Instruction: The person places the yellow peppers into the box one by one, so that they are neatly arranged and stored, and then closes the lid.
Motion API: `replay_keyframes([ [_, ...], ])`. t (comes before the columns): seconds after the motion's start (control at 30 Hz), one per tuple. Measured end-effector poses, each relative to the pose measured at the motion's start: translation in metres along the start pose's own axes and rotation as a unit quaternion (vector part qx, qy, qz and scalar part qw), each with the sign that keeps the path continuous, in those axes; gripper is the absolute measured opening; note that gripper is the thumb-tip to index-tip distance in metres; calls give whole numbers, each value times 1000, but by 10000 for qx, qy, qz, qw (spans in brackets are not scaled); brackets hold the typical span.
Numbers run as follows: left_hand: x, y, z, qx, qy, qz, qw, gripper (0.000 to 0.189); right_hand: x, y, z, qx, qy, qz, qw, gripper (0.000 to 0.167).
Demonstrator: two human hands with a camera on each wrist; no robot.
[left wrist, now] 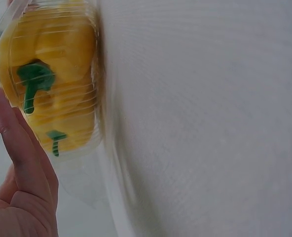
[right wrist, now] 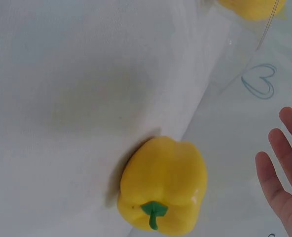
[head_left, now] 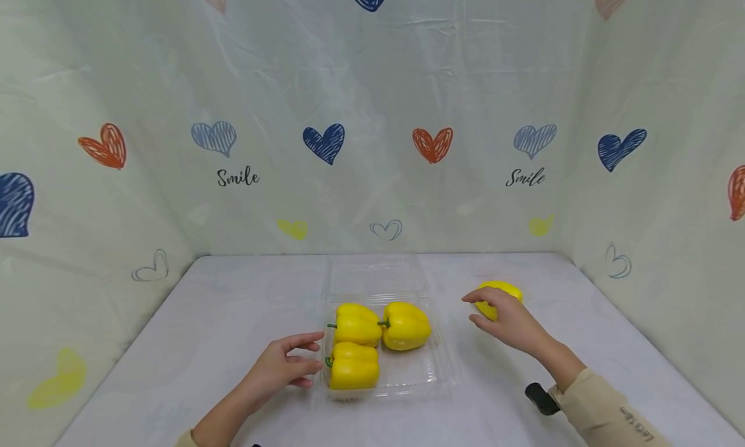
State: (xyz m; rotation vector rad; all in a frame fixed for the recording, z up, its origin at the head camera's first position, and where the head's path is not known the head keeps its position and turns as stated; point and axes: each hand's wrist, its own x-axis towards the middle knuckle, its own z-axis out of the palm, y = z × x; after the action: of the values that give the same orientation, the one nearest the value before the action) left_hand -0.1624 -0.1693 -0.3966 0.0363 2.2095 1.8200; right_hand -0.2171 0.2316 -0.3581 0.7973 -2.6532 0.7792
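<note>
Three yellow bell peppers with green stems lie in a clear plastic clamshell box [head_left: 410,372]: a back left pepper [head_left: 356,324], a back right pepper [head_left: 407,326] and a front left pepper [head_left: 355,367]. My left hand [head_left: 285,368] is at the box's left side, fingers extended; in the left wrist view a fingertip reaches its rim, though contact is hard to tell. Over at the right, another yellow bell pepper [right wrist: 163,185] lies on the table. My right hand [head_left: 506,321] hovers in front of it, fingers spread and holding nothing, partly hiding it in the head view.
The box's transparent lid [head_left: 375,277] lies folded back toward the rear of the white table [head_left: 233,305]. A pale curtain [head_left: 372,78] printed with hearts stands behind and along both sides. A black band [head_left: 541,399] sits by the right sleeve.
</note>
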Motion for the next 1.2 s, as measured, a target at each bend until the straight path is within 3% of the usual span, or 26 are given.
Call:
replay_keyframes([
  [0.27, 1, 0, 0, 1, -22, 8, 10000, 64, -1, 20, -6, -99, 241, -20, 9997, 27],
  [0.53, 1, -2, 0, -19, -19, 48, 10000, 64, 3, 36, -12, -95, 158, 472, 9987, 27],
  [0.87, 1, -3, 0, 4, -32, 61, 10000, 63, 1, 59, -13, -116, 323, 770, 9964, 27],
  [1.2, 0, -2, 0, -18, -70, 106, 9999, 64, -7, 80, -9, -4, 181, 1096, 9938, 30],
])
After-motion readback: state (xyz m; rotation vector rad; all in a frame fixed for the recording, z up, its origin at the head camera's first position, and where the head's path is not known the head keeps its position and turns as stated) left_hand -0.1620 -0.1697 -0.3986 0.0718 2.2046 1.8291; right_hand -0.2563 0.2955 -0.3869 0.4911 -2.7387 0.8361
